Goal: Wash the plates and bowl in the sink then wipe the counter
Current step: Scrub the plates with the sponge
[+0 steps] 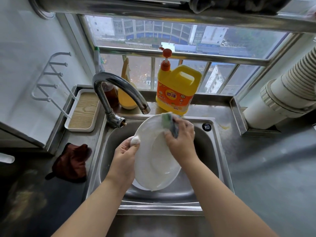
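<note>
Head view: washing step under way, left hand (125,152) pinching soapy white oval ceramic plate (156,161) at nine o'clock. Right hand (181,139), fingers curled round green-and-grey sponge (169,122), scrubs at one o'clock; rinsing likely next.

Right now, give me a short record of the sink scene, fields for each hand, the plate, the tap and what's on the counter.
left hand: grips plate's left rim, thumb sudsy
right hand: holds sponge against plate's upper edge
plate: white, soapy, tilted over sink; another white dish partly visible beneath
tap: no water visible
counter left: brown cloth
behind sink: yellow detergent jug
</note>
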Available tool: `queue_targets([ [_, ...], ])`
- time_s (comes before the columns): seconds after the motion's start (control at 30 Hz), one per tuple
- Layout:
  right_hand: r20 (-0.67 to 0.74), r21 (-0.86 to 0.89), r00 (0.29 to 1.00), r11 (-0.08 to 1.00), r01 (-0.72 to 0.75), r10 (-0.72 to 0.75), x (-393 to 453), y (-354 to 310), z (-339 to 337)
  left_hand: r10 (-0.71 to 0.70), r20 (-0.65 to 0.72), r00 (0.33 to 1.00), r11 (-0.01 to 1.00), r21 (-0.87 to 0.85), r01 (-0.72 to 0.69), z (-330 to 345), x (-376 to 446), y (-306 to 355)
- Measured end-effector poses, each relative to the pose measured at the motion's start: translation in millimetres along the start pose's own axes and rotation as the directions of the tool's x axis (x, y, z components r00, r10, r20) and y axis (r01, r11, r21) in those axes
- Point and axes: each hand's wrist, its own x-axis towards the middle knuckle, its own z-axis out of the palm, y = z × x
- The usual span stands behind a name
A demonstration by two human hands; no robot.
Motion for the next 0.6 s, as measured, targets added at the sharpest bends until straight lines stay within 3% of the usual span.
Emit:
queue_targets([
  [0.1, 0.015, 0.135, 0.966, 0.957, -0.257, 0.257, -1, 17, -1, -0.009, -0.041, 0.999, 0.995, -0.098, 0.005, -6, 3, -3],
  [0.2, 0.052, 0.227, 0.924, 0.896, -0.381, 0.379, -10, 31, 2, -0.031, -0.081, 0.996, 0.985, -0.169, 0.017, -9, 6, -8],
  [0.3, 0.070, 0.373, 0.917, 0.842, -0.389, 0.393, -13, 38, 3, -0.051, -0.082, 0.995, 0.978, -0.208, 0.033, -11, 3, -14],
  [0.43, 0.111, 0.431, 0.897, 0.792, -0.432, 0.428, -3, 36, -3, -0.114, -0.026, 0.993, 0.949, -0.299, 0.101, -20, -3, -23],
  [0.6, 0.093, 0.494, 0.932, 0.796, -0.349, 0.351, 7, 34, -15, -0.218, 0.157, 0.963, 0.935, -0.251, 0.252, -37, -6, -23],
])
